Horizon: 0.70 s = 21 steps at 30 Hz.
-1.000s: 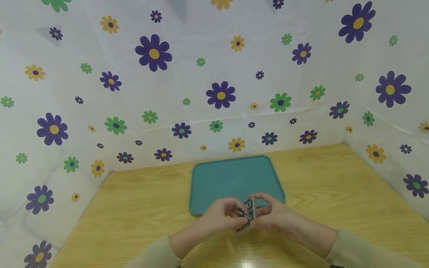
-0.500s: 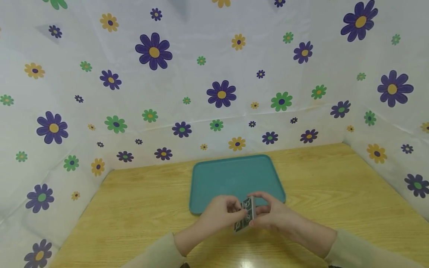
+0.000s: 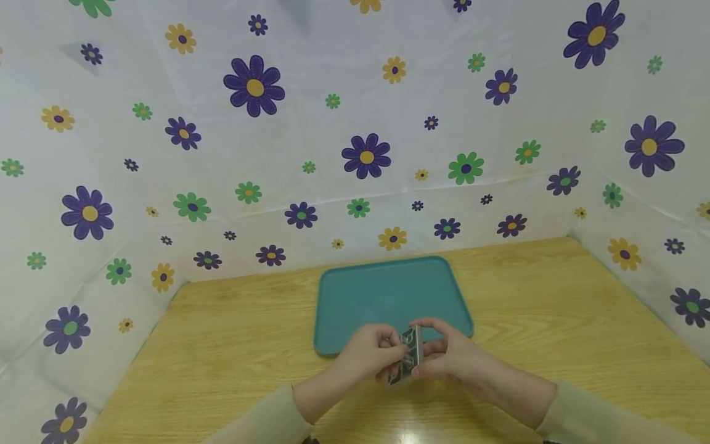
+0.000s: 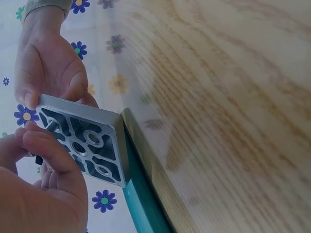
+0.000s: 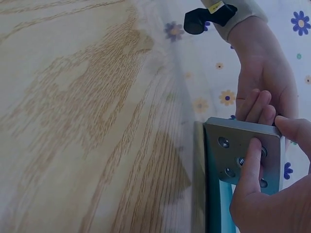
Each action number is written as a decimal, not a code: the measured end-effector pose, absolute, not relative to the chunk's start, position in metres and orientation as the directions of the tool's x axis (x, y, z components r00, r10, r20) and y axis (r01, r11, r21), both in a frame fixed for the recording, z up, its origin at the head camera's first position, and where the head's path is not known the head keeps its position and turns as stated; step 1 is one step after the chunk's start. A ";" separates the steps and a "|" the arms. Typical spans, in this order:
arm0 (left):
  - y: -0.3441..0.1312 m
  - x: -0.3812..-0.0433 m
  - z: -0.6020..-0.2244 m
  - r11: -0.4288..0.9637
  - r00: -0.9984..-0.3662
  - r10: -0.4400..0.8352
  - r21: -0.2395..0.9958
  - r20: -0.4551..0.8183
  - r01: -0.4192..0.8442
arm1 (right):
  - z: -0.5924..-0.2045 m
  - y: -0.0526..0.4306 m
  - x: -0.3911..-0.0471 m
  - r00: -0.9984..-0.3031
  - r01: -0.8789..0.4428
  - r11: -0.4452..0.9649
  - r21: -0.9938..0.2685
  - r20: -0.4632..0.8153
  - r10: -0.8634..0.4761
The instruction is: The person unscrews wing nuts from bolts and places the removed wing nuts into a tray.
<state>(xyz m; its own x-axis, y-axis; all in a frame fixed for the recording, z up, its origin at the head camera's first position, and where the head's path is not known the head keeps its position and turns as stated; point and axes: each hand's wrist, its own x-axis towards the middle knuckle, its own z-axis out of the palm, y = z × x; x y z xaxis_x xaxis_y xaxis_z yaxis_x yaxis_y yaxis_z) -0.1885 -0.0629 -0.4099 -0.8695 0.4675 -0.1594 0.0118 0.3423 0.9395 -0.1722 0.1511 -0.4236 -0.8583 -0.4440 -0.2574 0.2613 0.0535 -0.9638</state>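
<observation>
A square grey metal plate (image 4: 99, 151), ribbed on one side with round holes, is held tilted above the table. My right hand (image 3: 452, 357) grips it by its edges; in the right wrist view one finger (image 5: 252, 162) lies across its smooth face. My left hand (image 3: 366, 351) is at the ribbed side and pinches a screw (image 4: 52, 125), whose threaded end points at a corner of the plate. A small black piece (image 4: 39, 159) shows under the left fingers; whether it belongs to the screw I cannot tell. From the head, the left thumb hides most of the screw.
Behind the hands lies a teal tray (image 3: 388, 296) on the wooden table (image 3: 238, 345). A white flower-printed cloth (image 3: 310, 129) walls the table at the back and both sides.
A second ago the screw showed between the left fingers in front of the plate. The left hand has since turned slightly and its thumb lies over the plate. The right hand has barely moved.
</observation>
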 end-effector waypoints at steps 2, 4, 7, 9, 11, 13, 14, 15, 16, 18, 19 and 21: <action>-0.062 -0.188 -0.410 0.342 -0.873 0.457 0.940 -0.168 -0.002 | -0.423 0.151 -0.172 -0.858 0.264 0.057 -0.963 -0.261 -0.442; -0.062 -0.189 -0.410 0.348 -0.877 0.448 0.937 -0.174 -0.008 | -0.424 0.151 -0.172 -0.858 0.263 0.057 -0.963 -0.260 -0.443; -0.064 -0.189 -0.411 0.348 -0.877 0.447 0.937 -0.179 -0.014 | -0.424 0.151 -0.172 -0.858 0.264 0.056 -0.963 -0.261 -0.442; -0.066 -0.189 -0.410 0.335 -0.869 0.461 0.942 -0.182 -0.020 | -0.425 0.151 -0.172 -0.860 0.266 0.061 -0.962 -0.266 -0.437; -0.069 -0.189 -0.410 0.312 -0.854 0.490 0.950 -0.178 -0.019 | -0.424 0.152 -0.172 -0.860 0.270 0.063 -0.961 -0.271 -0.432; -0.074 -0.190 -0.410 0.287 -0.835 0.527 0.958 -0.159 -0.001 | -0.424 0.152 -0.172 -0.859 0.276 0.063 -0.959 -0.276 -0.431; -0.075 -0.190 -0.410 0.282 -0.826 0.545 0.959 -0.144 0.019 | -0.423 0.153 -0.172 -0.859 0.278 0.065 -0.958 -0.278 -0.431; -0.077 -0.190 -0.411 0.278 -0.819 0.560 0.960 -0.125 0.044 | -0.423 0.153 -0.172 -0.858 0.281 0.066 -0.957 -0.281 -0.431; -0.077 -0.191 -0.411 0.275 -0.813 0.572 0.959 -0.107 0.067 | -0.422 0.153 -0.172 -0.857 0.283 0.065 -0.957 -0.283 -0.431; -0.078 -0.192 -0.413 0.274 -0.802 0.593 0.954 -0.066 0.124 | -0.422 0.153 -0.172 -0.856 0.283 0.067 -0.957 -0.284 -0.431; -0.078 -0.192 -0.414 0.276 -0.799 0.599 0.949 -0.048 0.151 | -0.422 0.154 -0.172 -0.856 0.284 0.069 -0.956 -0.285 -0.430; -0.078 -0.192 -0.415 0.280 -0.798 0.602 0.943 -0.028 0.178 | -0.422 0.154 -0.172 -0.857 0.283 0.070 -0.957 -0.285 -0.430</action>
